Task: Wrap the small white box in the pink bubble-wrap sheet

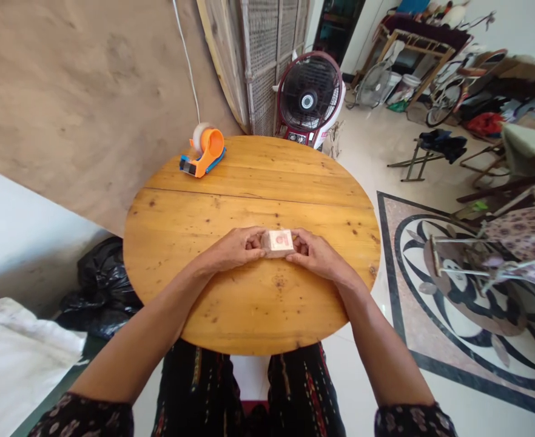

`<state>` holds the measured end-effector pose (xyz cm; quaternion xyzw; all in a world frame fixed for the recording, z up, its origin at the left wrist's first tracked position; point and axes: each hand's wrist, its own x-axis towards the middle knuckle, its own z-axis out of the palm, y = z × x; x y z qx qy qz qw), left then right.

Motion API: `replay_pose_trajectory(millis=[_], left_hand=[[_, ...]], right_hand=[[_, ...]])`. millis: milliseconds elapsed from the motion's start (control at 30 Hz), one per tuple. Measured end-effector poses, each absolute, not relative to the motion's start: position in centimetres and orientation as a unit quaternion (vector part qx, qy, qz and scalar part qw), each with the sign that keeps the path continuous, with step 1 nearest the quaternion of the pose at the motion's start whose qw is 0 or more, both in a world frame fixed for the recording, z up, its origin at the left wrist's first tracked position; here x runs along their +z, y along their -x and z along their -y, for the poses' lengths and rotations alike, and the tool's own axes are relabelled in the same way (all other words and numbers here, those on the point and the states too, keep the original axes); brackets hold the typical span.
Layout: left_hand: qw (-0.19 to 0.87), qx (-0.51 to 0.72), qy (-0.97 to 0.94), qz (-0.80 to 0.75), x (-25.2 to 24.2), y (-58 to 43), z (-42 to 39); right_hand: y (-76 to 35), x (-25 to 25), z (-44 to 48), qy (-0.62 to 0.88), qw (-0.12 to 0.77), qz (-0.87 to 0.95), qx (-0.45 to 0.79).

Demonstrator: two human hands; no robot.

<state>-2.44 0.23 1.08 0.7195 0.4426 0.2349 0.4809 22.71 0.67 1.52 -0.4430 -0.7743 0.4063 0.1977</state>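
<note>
A small box with a pale top, a reddish print and brownish sides rests at the middle of the round wooden table. My left hand closes on its left end, thumb low in front and fingers curled behind. From the other side, my right hand grips the right end in the same way. The ends of the box are partly hidden by my fingers. What is printed on the top is too small to read. Farther back on the table stands an orange and blue tape dispenser with a roll of tape.
A floor fan stands just behind the table, beside a woven panel. Brown board leans along the left, with black plastic bags below. To the right are a folding stool, a bicycle and a patterned floor.
</note>
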Motion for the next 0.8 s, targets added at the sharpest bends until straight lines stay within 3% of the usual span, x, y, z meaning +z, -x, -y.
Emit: replay_pose_trajectory(millis=[233, 567, 800], left_hand=[[0.537, 0.236, -0.676, -0.446, 1.4, 3.1, -0.3], [0.503, 0.244, -0.706, -0.435, 1.5, 3.0, -0.2], [0.496, 0.244, -0.715, -0.428, 1.4, 2.8, -0.2]], right_hand=[[-23.8, 1.2, -0.1, 0.423, 0.229, 0.708, 0.518], [-22.4, 0.7, -0.8, 0.449, 0.205, 0.781, 0.382], [-21.9, 1.2, -0.6, 0.461, 0.199, 0.790, 0.352]])
